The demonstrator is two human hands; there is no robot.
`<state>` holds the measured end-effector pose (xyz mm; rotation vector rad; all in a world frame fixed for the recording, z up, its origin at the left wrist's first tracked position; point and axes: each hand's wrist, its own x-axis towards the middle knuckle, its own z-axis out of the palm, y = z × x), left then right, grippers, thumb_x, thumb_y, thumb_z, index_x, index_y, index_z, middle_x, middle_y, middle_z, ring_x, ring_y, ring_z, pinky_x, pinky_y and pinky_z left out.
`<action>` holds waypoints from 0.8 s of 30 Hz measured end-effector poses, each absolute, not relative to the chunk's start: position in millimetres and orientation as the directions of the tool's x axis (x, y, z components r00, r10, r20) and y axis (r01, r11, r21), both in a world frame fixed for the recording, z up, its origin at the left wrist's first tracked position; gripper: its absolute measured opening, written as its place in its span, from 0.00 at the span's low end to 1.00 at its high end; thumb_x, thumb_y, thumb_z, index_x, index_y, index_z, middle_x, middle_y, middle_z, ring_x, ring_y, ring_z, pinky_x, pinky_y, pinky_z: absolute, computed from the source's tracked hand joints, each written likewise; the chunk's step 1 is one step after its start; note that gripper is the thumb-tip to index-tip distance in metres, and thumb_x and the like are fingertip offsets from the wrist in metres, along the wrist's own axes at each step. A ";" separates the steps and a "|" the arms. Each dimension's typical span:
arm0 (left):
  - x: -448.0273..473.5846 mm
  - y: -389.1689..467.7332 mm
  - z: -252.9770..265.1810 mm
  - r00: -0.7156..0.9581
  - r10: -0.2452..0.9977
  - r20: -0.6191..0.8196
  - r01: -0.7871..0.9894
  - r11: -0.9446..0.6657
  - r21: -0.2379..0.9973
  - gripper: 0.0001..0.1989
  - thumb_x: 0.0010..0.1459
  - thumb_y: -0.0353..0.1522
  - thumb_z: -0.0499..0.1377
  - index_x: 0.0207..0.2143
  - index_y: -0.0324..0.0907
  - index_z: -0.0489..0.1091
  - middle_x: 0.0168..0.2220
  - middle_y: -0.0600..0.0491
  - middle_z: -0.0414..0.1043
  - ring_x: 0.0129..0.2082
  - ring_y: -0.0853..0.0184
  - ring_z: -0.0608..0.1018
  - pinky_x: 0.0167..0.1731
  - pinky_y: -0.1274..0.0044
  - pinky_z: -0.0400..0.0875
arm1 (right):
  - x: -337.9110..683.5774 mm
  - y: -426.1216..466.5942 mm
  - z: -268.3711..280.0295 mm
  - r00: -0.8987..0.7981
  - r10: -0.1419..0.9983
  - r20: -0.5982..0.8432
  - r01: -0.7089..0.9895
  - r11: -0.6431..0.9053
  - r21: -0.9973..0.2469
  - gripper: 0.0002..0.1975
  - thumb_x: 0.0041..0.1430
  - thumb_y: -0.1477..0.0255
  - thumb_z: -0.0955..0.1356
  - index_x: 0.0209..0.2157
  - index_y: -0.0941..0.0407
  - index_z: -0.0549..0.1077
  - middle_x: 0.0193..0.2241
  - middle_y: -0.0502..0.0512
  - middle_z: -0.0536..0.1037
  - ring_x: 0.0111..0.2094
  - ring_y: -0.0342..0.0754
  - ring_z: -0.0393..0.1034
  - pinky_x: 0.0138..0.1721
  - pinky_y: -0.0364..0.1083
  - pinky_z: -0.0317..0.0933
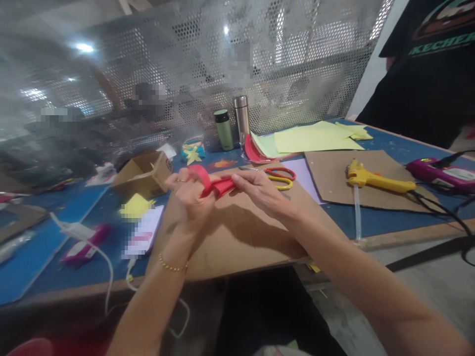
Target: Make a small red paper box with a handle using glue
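Note:
My left hand is closed on a strip of red paper, one end of which curls up in a loop above the fingers. From the other side my right hand pinches the same strip between thumb and fingers. Both hands are raised over a brown cardboard sheet on the table. Just beyond my right hand lie two pairs of scissors, one with red handles and one with yellow handles; their blades are partly hidden.
On the right, a yellow glue gun lies on another cardboard piece, its cable trailing right past a purple device. Yellow paper sheets and two bottles stand behind. Left are a cardboard box, a phone and white cables.

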<state>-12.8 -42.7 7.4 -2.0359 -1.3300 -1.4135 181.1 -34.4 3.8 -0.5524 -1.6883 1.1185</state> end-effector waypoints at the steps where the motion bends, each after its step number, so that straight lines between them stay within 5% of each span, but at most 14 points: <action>1: -12.8 -42.6 7.4 0.058 0.499 0.865 0.836 -0.498 0.232 0.06 0.57 0.34 0.63 0.30 0.49 0.81 0.27 0.52 0.78 0.36 0.56 0.79 0.49 0.64 0.67 | 180.6 -34.0 2.8 -0.406 0.771 0.490 -0.145 0.475 -0.868 0.19 0.73 0.61 0.64 0.50 0.56 0.83 0.40 0.56 0.83 0.38 0.43 0.73 0.43 0.44 0.69; 10: -14.0 -46.4 12.1 0.032 0.568 0.822 0.813 -0.493 0.309 0.06 0.55 0.32 0.64 0.33 0.50 0.82 0.29 0.54 0.80 0.34 0.59 0.78 0.46 0.66 0.69 | 182.2 -23.6 -1.4 -0.480 0.726 0.492 -0.167 0.474 -0.864 0.21 0.71 0.56 0.66 0.51 0.56 0.83 0.38 0.54 0.82 0.35 0.43 0.71 0.41 0.45 0.69; 16: -10.1 -48.7 17.1 0.061 0.563 0.824 0.809 -0.512 0.290 0.05 0.56 0.31 0.65 0.29 0.49 0.81 0.27 0.54 0.77 0.36 0.58 0.76 0.56 0.59 0.61 | 185.3 -23.9 2.7 -0.486 0.736 0.471 -0.207 0.426 -0.881 0.19 0.67 0.57 0.69 0.45 0.58 0.84 0.34 0.53 0.81 0.33 0.42 0.71 0.40 0.45 0.70; 24: -8.8 -51.4 21.0 0.108 0.608 0.786 0.786 -0.537 0.307 0.05 0.58 0.31 0.66 0.30 0.50 0.82 0.29 0.53 0.78 0.39 0.56 0.77 0.57 0.57 0.60 | 187.9 -25.5 5.0 -0.511 0.767 0.389 -0.243 0.305 -0.921 0.16 0.61 0.60 0.74 0.41 0.59 0.84 0.35 0.55 0.82 0.34 0.43 0.71 0.40 0.45 0.69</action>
